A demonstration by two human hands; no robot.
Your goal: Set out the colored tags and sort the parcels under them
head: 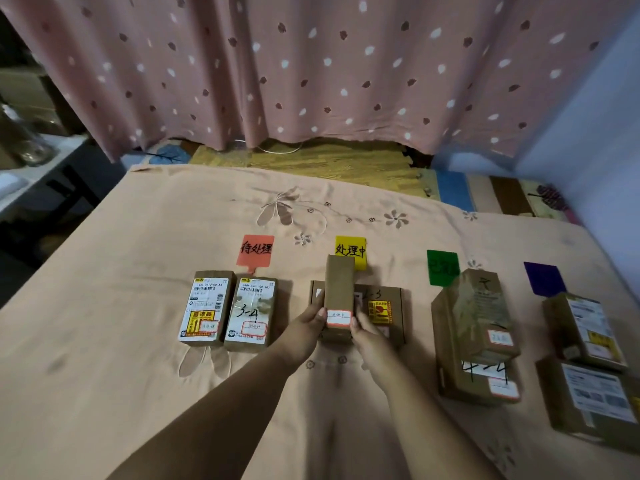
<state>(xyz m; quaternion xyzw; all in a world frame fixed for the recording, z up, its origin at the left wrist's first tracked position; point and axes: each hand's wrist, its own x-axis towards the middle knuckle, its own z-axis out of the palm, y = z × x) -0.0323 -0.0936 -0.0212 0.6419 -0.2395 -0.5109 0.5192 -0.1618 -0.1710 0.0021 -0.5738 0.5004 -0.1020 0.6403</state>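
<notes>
On cloth (138,393): 4 tags, 8 parcels (1 in both hands (341,327))

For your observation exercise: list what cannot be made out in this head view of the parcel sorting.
- Purple tag: any writing is too dark to read.
- Green tag: its lower corner is hidden by a parcel.
- Held parcel: its small label is too blurred to read.
- Far-right parcel: cut off by the frame edge.

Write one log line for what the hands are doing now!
hands: left hand and right hand hold brown box | place: under yellow tag | step: stacking on boxes
</notes>
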